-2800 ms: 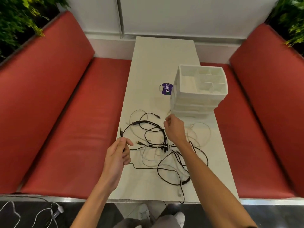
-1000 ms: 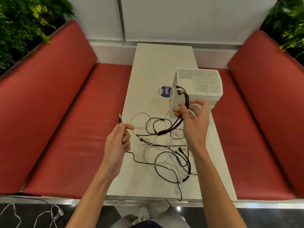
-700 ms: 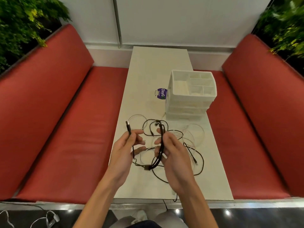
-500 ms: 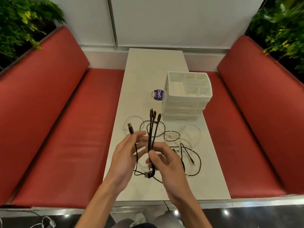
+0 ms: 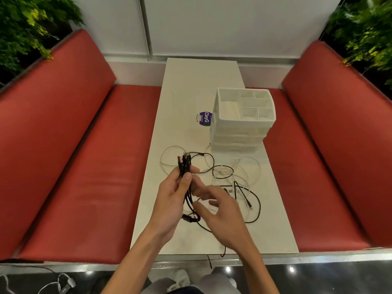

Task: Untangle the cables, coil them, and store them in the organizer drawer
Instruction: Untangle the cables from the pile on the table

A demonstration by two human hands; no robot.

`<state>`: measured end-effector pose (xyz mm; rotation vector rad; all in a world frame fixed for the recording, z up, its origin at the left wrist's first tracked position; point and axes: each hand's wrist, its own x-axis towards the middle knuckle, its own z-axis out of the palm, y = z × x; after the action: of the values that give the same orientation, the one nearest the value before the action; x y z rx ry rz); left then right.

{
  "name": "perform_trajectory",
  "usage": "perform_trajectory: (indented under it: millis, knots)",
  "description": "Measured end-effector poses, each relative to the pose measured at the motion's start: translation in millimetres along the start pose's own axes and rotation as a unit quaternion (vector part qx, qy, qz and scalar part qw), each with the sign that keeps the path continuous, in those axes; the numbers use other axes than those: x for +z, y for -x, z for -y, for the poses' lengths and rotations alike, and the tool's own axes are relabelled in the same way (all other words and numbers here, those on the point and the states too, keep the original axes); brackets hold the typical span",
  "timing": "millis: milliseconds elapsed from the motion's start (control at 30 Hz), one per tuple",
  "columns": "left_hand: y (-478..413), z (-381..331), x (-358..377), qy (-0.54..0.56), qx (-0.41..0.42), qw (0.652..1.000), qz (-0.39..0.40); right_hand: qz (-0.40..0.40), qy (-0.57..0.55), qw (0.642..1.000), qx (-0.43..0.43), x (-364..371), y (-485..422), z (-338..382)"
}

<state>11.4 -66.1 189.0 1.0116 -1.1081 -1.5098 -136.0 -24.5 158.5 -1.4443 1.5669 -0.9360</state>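
Observation:
My left hand grips a bundle of black cable ends, plugs pointing up, above the near part of the white table. The bundle's lower loop hangs between both hands. My right hand hovers beside it with fingers spread and holds nothing. A tangle of black cable and white cable lies on the table to the right. The white organizer with stacked drawers stands behind the tangle, its drawers closed.
A purple round tag lies left of the organizer. Red bench seats flank the table on both sides. A black cable end hangs over the table's near edge. More cables lie on the dark floor at bottom left.
The black cable ends passed from my right hand into my left, joining the plug held there. My right hand let go and opened. The camera view shifted slightly.

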Motion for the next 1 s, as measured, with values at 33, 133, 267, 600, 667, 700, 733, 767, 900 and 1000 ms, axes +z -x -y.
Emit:
perform_trajectory:
  millis: [33, 133, 267, 600, 667, 700, 733, 767, 900, 1000]
  knots:
    - [0, 1, -1, -0.007, 0.008, 1.0, -0.004, -0.013, -0.014, 1.0, 0.007, -6, -1, 2]
    - [2, 2, -5, -0.037, 0.018, 0.999, -0.004, -0.073, -0.085, 0.994, 0.01, -23, -4, 13]
    - [6, 0, -6, -0.104, 0.028, 0.993, 0.044, -0.037, -0.135, 0.99, -0.022, -27, -14, 37]
    - [-1, -10, -17, -0.128, 0.028, 0.986, 0.106, -0.066, -0.053, 0.989, -0.124, -25, -42, 63]
    - [-4, -11, -19, -0.1, 0.025, 0.99, 0.099, -0.062, -0.053, 0.988, -0.133, -23, -46, 67]
    - [-6, -12, -19, -0.075, 0.019, 0.993, 0.088, -0.048, -0.06, 0.988, -0.136, -24, -48, 68]
    - [-7, -13, -19, -0.05, 0.016, 0.996, 0.07, -0.015, -0.078, 0.988, -0.136, -24, -49, 68]
    - [-10, -16, -20, -0.027, 0.018, 0.998, 0.05, 0.04, -0.105, 0.985, -0.129, -25, -49, 66]
    - [-22, -37, -27, 0.039, 0.073, 0.997, -0.002, 0.25, -0.057, 0.962, -0.09, -13, -43, 39]
    - [-27, -50, -37, 0.055, 0.092, 0.994, -0.022, 0.241, 0.028, 0.967, -0.077, 12, -42, 5]
